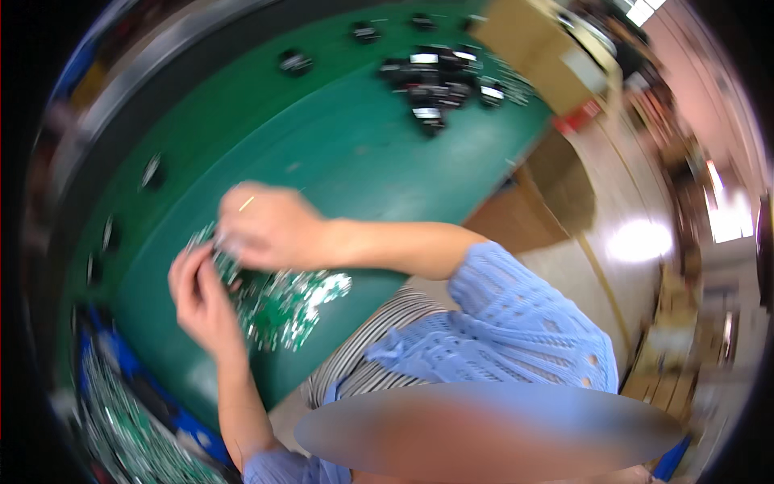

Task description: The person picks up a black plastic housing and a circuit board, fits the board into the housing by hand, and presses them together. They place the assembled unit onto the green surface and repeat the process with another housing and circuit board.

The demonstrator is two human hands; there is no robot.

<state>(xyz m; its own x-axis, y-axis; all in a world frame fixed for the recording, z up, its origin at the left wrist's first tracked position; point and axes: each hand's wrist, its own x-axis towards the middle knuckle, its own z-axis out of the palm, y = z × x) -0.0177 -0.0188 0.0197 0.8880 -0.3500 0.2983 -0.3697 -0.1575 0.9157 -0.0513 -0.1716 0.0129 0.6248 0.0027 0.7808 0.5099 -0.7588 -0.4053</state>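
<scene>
My left hand [205,302] and my right hand [274,230] meet over the left part of the green work table [339,173]. The fingers of both are bent and closed together, and the picture is smeared by motion. Something small and shiny shows between them, but its kind cannot be made out. Right below my hands lies a loose heap of small green boards with silvery parts [278,310]. My right forearm reaches across from the right, above the heap.
Black parts with white labels [431,81] are piled at the far side. More black pieces [296,62] stand spaced along the darker green strip. A blue bin [193,431] of green boards is at lower left. Cardboard boxes [528,48] stand at the far right and beside the table.
</scene>
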